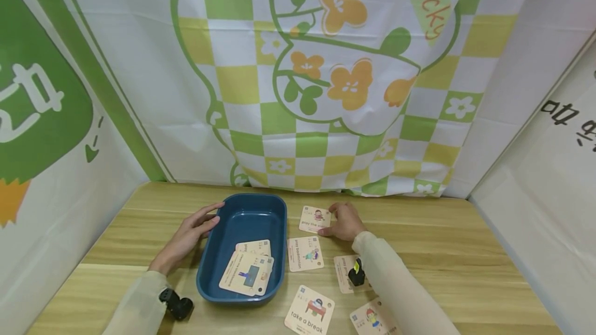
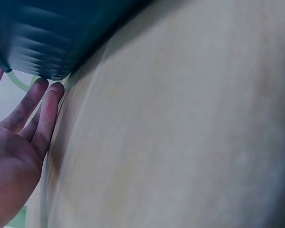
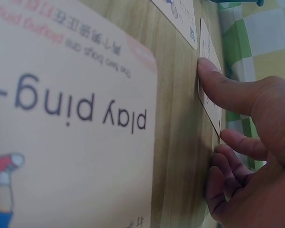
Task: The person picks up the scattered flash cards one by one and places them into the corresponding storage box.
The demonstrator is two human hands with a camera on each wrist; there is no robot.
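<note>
Farthest card [image 1: 311, 219], corner hidden behind right hand [image 1: 345, 222].

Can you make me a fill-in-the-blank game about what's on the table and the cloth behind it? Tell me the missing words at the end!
1. The tray that the left grip touches is coloured ____.
2. One card says "take a ____".
3. In the head view, directly below the card that the right grip touches, another card says "play ____".
4. The English word on the checked cloth is "____".

Missing words: blue; break; badminton; Lucky.
</note>
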